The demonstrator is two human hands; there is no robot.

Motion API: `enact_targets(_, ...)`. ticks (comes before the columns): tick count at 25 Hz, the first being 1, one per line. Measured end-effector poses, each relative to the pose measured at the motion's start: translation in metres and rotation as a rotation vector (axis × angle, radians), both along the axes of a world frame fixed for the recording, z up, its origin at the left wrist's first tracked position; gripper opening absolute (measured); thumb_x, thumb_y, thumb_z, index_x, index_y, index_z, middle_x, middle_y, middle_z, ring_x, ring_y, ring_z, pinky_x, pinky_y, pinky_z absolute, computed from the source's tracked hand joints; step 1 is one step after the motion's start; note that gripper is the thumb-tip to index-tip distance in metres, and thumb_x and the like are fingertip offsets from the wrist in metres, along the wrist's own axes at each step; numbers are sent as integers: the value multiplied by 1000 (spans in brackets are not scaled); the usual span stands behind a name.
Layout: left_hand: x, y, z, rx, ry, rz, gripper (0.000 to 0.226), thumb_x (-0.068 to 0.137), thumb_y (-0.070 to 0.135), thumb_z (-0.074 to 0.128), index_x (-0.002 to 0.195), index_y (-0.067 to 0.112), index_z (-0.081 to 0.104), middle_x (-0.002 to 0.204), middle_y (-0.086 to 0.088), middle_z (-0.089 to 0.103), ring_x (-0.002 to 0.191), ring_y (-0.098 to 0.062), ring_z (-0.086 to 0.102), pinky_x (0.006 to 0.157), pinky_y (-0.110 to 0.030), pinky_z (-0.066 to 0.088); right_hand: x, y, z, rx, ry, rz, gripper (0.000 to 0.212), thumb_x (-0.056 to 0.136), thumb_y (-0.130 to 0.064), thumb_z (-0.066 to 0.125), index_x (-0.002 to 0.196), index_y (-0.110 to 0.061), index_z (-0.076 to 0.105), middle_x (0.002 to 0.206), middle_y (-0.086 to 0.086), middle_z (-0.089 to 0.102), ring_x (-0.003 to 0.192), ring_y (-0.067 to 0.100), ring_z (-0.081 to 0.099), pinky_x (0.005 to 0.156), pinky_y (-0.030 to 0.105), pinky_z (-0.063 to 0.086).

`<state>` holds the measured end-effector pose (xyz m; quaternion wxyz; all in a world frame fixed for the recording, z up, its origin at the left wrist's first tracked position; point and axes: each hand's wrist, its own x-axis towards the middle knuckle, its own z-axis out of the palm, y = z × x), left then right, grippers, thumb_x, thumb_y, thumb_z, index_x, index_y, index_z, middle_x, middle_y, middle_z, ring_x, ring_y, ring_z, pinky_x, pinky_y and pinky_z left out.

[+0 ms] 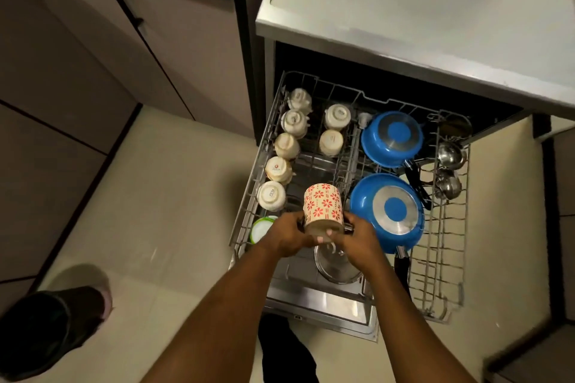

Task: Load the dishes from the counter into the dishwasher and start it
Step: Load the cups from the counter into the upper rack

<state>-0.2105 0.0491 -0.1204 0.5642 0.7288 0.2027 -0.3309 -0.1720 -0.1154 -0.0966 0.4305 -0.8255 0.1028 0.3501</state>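
A cream mug with a red flower pattern [323, 207] is held upside down over the front of the pulled-out upper dishwasher rack [435, 258]. My left hand [287, 235] grips its left side near the rim. My right hand [361, 239] grips its right side. Several white cups [271, 195] stand upside down in two rows along the rack's left half. Two blue pans [392, 138] lie bottom-up in the middle. Steel ladles [449, 157] sit at the right.
A glass lid [336, 267] lies in the lower rack beneath my hands. A green-rimmed white lid [261, 228] leans at the rack's front left. The grey counter [435, 9] overhangs the dishwasher. Cabinets stand at left. My slippered foot [53, 323] is on the tile floor.
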Motion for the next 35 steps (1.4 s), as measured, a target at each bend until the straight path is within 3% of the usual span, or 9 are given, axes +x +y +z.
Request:
enact_targets(2,-2,-6,-14,101,-37,48,40,88,32,72,116,5,67,100,-10,73,81,-18,66,71,-29,54,5,-2,-11,-29,-47,29,41,91,-19,65,129,-9,57,113,7,66,94,17,62,68,19,46)
enact_targets(5,-5,-12,-25,215,-52,81,45,94,45,60,92,1,69,81,-17,69,83,-33,67,66,-32,45,13,3,-21,-43,-114,20,29,97,-26,57,118,-7,66,91,1,67,81,10,62,65,19,47)
enact_targets(9,5,-15,-32,250,-55,172,47,98,45,53,94,1,69,94,-22,71,93,-37,66,76,-39,49,26,12,-31,-102,-130,42,20,98,-30,55,91,-15,66,74,-1,63,69,11,59,56,21,41)
enact_targets(13,21,-17,-40,309,-22,214,51,100,45,48,94,-2,67,99,-24,70,97,-39,64,80,-39,48,36,17,-45,-153,-128,25,39,98,-35,54,64,-15,56,60,2,54,61,18,51,55,30,36)
enact_targets(19,30,-17,-59,340,32,235,51,102,43,44,106,-3,66,108,-23,68,104,-39,62,88,-42,50,42,24,-64,-177,-72,42,38,99,-35,51,73,-7,59,66,6,56,63,20,51,55,30,35)
enact_targets(24,37,-18,-69,310,42,233,51,102,41,46,103,-6,66,105,-28,68,101,-42,63,86,-44,51,43,24,-75,-179,-52,-6,35,99,-37,50,83,-8,61,72,6,58,63,15,52,51,25,34)
enact_targets(27,38,-20,-70,267,101,261,52,101,41,48,104,-9,63,107,-32,66,99,-45,65,85,-49,54,42,23,-76,-182,-48,2,36,99,-37,52,75,-11,58,68,3,56,63,15,51,51,25,33)
enact_targets(30,40,-16,-71,275,139,204,51,102,40,46,109,-8,62,110,-29,67,103,-43,64,88,-46,53,43,26,-77,-198,-38,18,37,98,-36,54,66,-18,50,64,-1,51,60,12,48,50,25,32)
enact_targets(35,39,-18,-66,437,149,178,48,101,43,49,110,-1,63,112,-22,67,107,-39,62,85,-39,47,37,32,-81,-250,-69,-14,31,98,-39,52,86,-12,59,76,4,58,72,20,55,51,25,33)
